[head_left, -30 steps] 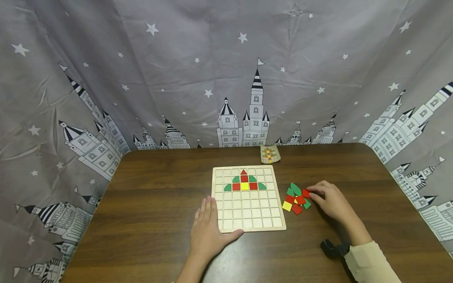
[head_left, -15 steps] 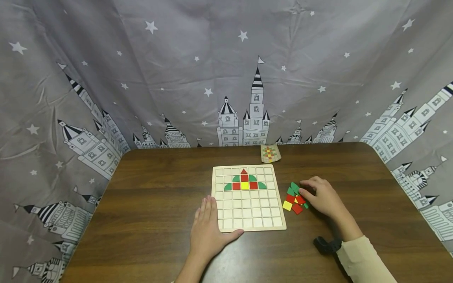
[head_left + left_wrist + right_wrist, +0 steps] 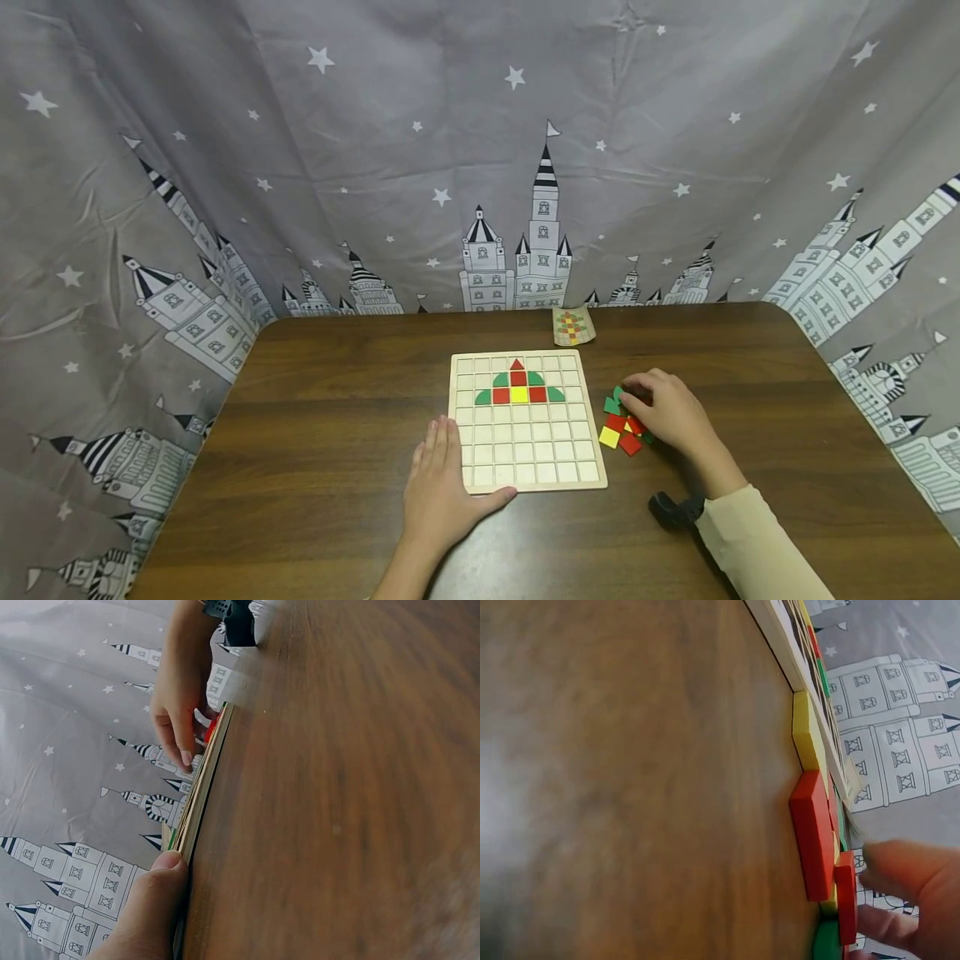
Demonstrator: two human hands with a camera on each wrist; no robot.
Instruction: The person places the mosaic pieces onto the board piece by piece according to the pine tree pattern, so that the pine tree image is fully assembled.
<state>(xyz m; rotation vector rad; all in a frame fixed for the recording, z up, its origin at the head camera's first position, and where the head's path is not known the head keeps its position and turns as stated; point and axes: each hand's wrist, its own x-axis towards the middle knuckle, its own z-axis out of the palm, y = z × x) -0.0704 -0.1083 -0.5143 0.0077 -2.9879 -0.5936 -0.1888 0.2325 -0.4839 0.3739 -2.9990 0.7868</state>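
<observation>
A pale wooden grid board (image 3: pixel 523 454) lies on the table. Its upper rows hold a red triangle (image 3: pixel 517 365), red squares, a yellow square (image 3: pixel 519 394) and green quarter-round tiles. My left hand (image 3: pixel 438 492) rests with straight fingers along the board's left side, thumb at the bottom edge. To the right of the board is a loose pile of tiles: a yellow square (image 3: pixel 610 437), red squares (image 3: pixel 630 444) and green pieces (image 3: pixel 612 406). My right hand (image 3: pixel 671 412) reaches over the pile's upper right, fingertips at the green pieces, thumb and forefinger apart in the right wrist view. It hides part of the pile.
A small pattern card (image 3: pixel 573 326) with a coloured tree-like figure lies behind the board, near the table's back edge. A grey curtain (image 3: pixel 360 125) printed with castles and stars hangs behind the table (image 3: pixel 322 458). A black band device (image 3: pixel 675 510) sits at the right wrist.
My right hand has moved left from a red tile at the pile's right side to the green pieces. Some green pieces have shifted slightly left. The left hand and board stay still.
</observation>
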